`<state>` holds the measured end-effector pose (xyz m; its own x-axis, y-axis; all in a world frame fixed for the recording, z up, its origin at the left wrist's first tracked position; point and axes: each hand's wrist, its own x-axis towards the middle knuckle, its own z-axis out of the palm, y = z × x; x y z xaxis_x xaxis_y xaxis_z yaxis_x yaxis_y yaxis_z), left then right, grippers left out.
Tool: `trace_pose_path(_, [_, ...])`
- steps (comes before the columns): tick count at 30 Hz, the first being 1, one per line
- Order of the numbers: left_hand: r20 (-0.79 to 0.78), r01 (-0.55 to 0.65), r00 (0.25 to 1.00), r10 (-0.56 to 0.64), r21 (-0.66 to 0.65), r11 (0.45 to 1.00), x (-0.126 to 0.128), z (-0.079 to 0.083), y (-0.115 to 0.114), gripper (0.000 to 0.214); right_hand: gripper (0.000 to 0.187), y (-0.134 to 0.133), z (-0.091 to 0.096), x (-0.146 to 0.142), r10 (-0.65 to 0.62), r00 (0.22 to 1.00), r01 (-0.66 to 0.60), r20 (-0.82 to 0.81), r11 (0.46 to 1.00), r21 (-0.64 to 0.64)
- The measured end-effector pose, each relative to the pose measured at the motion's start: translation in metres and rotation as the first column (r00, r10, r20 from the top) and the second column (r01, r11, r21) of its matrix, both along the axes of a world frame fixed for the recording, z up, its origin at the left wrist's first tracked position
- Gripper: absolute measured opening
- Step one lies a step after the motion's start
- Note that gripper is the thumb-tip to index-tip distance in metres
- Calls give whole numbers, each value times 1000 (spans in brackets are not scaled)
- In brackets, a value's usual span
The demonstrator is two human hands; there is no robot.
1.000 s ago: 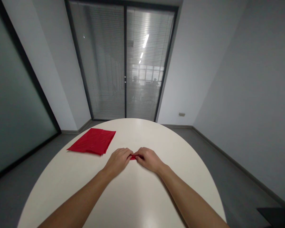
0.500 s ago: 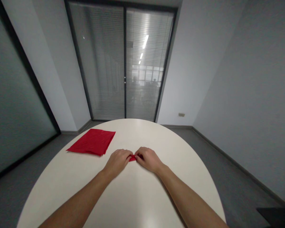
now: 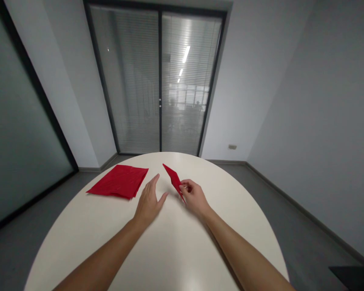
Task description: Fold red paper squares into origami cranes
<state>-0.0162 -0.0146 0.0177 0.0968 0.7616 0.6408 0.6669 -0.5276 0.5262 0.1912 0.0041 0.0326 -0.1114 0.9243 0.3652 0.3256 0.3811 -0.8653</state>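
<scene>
Between the thumb and fingers of my right hand (image 3: 194, 197) is a folded piece of red paper (image 3: 173, 178), pinched near its lower end. It is flat and narrow from this angle, tilted, with its pointed far end up and to the left. My left hand (image 3: 149, 202) is open just to the left of it, thumb and fingers apart and holding nothing. A stack of red paper sheets (image 3: 118, 182) lies beyond my left hand, its edges slightly out of line.
Everything is on a round white table (image 3: 157, 258). Past its far edge stands a glazed partition with blinds (image 3: 133, 89) in dark frames. A dark object (image 3: 354, 277) shows at the lower right, too little of it to name.
Both hands were together on the red paper, low at the table. My left hand has let go and opened; my right hand has turned the paper up on edge.
</scene>
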Motion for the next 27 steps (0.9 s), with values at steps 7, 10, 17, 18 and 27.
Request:
trace_pose_path(7, [408,327,888,-211,-239,914,11,-6,5,52,39,3,-4,-7,268,883,-369,-384,904,-217])
trace_pose_path(10, [503,379,839,-207,-268,886,10,-2,7,43,37,2,-9,-8,272,864,-399,-423,883,-247])
trace_pose_path(17, [621,399,769,-155,-275,875,10,0,10,27,18,5,-12,-7,274,907,-353,-319,909,-223])
trace_pose_path(18, [630,396,763,-144,-280,875,11,0,10,27,19,5,-12,-7,272,911,-349,-310,909,-227])
trace_pose_path(27, [671,444,726,-151,-290,848,16,4,4,36,34,-4,-8,-13,176,965,-222,-193,942,-251])
